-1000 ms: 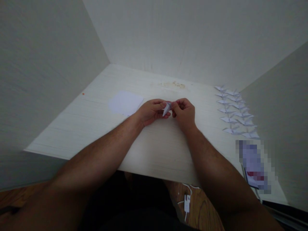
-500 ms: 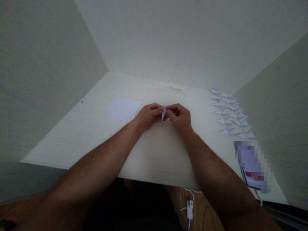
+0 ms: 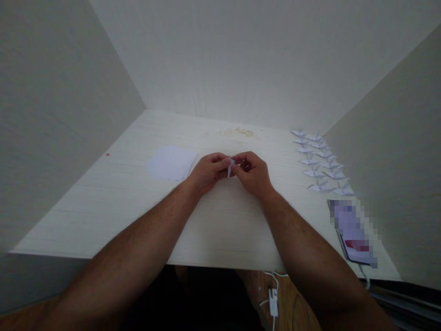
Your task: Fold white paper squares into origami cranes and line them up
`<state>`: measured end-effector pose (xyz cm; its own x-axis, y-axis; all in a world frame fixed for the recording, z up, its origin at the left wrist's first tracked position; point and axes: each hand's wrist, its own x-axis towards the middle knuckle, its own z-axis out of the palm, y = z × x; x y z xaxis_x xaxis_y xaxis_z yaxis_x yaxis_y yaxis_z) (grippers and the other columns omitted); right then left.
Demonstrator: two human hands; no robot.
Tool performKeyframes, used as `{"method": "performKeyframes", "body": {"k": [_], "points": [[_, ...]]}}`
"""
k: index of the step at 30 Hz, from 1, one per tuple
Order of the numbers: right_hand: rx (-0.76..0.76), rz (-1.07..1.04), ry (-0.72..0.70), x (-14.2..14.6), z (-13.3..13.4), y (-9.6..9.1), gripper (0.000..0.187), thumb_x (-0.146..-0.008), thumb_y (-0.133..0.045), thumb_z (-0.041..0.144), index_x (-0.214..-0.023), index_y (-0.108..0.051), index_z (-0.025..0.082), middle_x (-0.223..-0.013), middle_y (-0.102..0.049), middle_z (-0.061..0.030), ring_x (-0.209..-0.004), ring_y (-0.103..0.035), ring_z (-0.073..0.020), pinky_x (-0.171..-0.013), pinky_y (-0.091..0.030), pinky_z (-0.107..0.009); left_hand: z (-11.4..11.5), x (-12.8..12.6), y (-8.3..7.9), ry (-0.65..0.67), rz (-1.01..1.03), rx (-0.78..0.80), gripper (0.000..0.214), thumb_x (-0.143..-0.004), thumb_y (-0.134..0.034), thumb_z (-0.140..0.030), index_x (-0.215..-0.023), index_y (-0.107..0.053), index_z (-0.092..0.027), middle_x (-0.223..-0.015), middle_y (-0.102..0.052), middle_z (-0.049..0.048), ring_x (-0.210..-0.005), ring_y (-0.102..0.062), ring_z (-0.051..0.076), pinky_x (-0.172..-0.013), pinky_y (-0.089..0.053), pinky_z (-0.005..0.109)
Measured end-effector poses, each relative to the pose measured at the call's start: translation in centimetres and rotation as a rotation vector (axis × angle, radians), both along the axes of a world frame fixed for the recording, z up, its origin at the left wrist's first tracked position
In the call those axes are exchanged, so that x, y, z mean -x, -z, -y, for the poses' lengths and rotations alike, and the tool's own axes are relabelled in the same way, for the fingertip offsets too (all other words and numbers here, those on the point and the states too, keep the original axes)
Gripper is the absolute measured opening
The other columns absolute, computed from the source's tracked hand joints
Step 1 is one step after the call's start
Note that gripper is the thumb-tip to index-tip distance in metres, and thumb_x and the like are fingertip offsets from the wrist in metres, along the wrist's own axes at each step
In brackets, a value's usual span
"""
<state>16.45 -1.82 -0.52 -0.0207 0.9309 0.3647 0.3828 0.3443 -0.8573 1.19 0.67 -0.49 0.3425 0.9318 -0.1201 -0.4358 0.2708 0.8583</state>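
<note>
Holding: you have one small folded paper (image 3: 229, 169) up between your hands, over the middle of the bench (image 3: 220, 230), probably so both sets of fingertips can reach it.
Left hand (image 3: 207, 174): your thumb and fingers are drawn together in a pinch on the paper's left side, which seems to steady it; the fingers behind are partly hidden.
Right hand (image 3: 253, 172): your thumb and fingertips pinch the other side, with the remaining fingers curled; this looks like a grip for fine pressure on a crease.
Folded paper: it stands narrow and nearly upright, its lower tip pointing towards you; too small to make out the folds.
Sheets (image 3: 172, 163): they lie flat beyond your left forearm, near the left hand, apparently to be within easy reach while leaving the space in front of you free.
Paper birds (image 3: 327, 164): they sit in two columns by the right wall, likely spaced this way to keep their wings from being crushed.
Phone (image 3: 356, 255): it lies nearer you than the birds, outside your right forearm, its screen blurred out; a cable (image 3: 365, 276) at its near end probably decides that spot.
</note>
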Motion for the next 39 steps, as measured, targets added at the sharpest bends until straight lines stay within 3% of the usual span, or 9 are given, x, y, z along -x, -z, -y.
{"method": "performKeyframes", "body": {"k": [8, 11, 16, 20, 25, 29, 33, 39], "points": [[-0.057, 0.035, 0.011, -0.19, -0.21, 0.16, 0.008, -0.077, -0.061, 0.015, -0.083, -0.062, 0.02, -0.081, -0.06, 0.0, -0.066, -0.053, -0.0104, -0.057, -0.045, -0.025, 0.0, 0.0, 0.23, 0.025, -0.021, -0.003, 0.028, -0.063, -0.084, -0.028, -0.075, -0.065, -0.012, -0.075, -0.068, 0.0049, -0.07, -0.065, 0.016, -0.073, -0.054, 0.036], [-0.124, 0.052, -0.013, -0.24, -0.18, 0.05, 0.014, -0.078, -0.058, 0.01, -0.082, -0.066, 0.021, -0.083, -0.058, -0.0002, -0.068, -0.053, -0.0101, -0.059, -0.045, -0.024, -0.13, 0.06, 0.34, 0.024, -0.001, -0.009, 0.028, -0.064, -0.084, -0.029, -0.076, -0.066, -0.012, -0.078, -0.069, 0.0055, -0.071, -0.065, 0.016, -0.073, -0.054, 0.035], [-0.207, 0.138, 0.0, -0.22, -0.1, 0.11, 0.015, -0.08, -0.062, 0.014, -0.089, -0.07, 0.023, -0.082, -0.054, 0.0011, -0.062, -0.048, -0.008, -0.058, -0.042, -0.024, -0.32, 0.08, 0.33, 0.004, 0.016, -0.011, 0.028, -0.064, -0.083, -0.027, -0.085, -0.071, -0.012, -0.083, -0.071, 0.0064, -0.074, -0.066, 0.016, -0.074, -0.055, 0.035], [-0.227, 0.205, 0.059, -0.11, -0.04, 0.01, 0.006, -0.08, -0.063, 0.015, -0.081, -0.066, 0.021, -0.081, -0.053, 0.0015, -0.059, -0.044, -0.0074, -0.058, -0.041, -0.024, -0.29, 0.04, 0.3, -0.004, 0.004, -0.005, 0.028, -0.064, -0.082, -0.024, -0.088, -0.072, -0.013, -0.082, -0.071, 0.0061, -0.073, -0.066, 0.016, -0.073, -0.056, 0.036], [-0.229, 0.22, 0.103, -0.19, -0.09, -0.07, 0.007, -0.078, -0.065, 0.016, -0.073, -0.062, 0.019, -0.089, -0.057, -0.0011, -0.066, -0.05, -0.0089, -0.062, -0.045, -0.025, -0.3, 0.08, 0.38, -0.009, -0.026, -0.002, 0.031, -0.059, -0.083, -0.018, -0.087, -0.07, -0.012, -0.081, -0.071, 0.0058, -0.072, -0.066, 0.016, -0.074, -0.057, 0.036], [-0.201, 0.246, 0.068, -0.44, -0.23, 0.14, 0.004, -0.077, -0.066, 0.015, -0.078, -0.065, 0.019, -0.092, -0.06, -0.002, -0.069, -0.052, -0.0101, -0.063, -0.045, -0.025, -0.33, 0.1, 0.32, -0.06, -0.053, -0.012, 0.031, -0.058, -0.082, -0.017, -0.086, -0.069, -0.012, -0.08, -0.07, 0.0046, -0.071, -0.066, 0.015, -0.073, -0.057, 0.034], [-0.167, 0.261, 0.043, -0.58, -0.45, 0.41, 0.007, -0.077, -0.066, 0.014, -0.08, -0.069, 0.02, -0.081, -0.06, -0.0004, -0.065, -0.051, -0.0101, -0.063, -0.044, -0.025, -0.33, 0.05, 0.26, -0.076, -0.068, -0.021, 0.031, -0.058, -0.082, -0.019, -0.086, -0.069, -0.013, -0.08, -0.07, 0.0042, -0.071, -0.066, 0.015, -0.072, -0.057, 0.033], [0.011, 0.07, 0.035, -0.68, -0.73, 0.81, 0.007, -0.075, -0.068, 0.019, -0.081, -0.071, 0.021, -0.074, -0.064, 0.0006, -0.062, -0.052, -0.0106, -0.061, -0.043, -0.026, -0.37, -0.11, 0.52, -0.037, -0.095, -0.026, 0.031, -0.06, -0.082, -0.022, -0.087, -0.07, -0.012, -0.082, -0.072, 0.0061, -0.072, -0.068, 0.017, -0.075, -0.058, 0.037]]}}
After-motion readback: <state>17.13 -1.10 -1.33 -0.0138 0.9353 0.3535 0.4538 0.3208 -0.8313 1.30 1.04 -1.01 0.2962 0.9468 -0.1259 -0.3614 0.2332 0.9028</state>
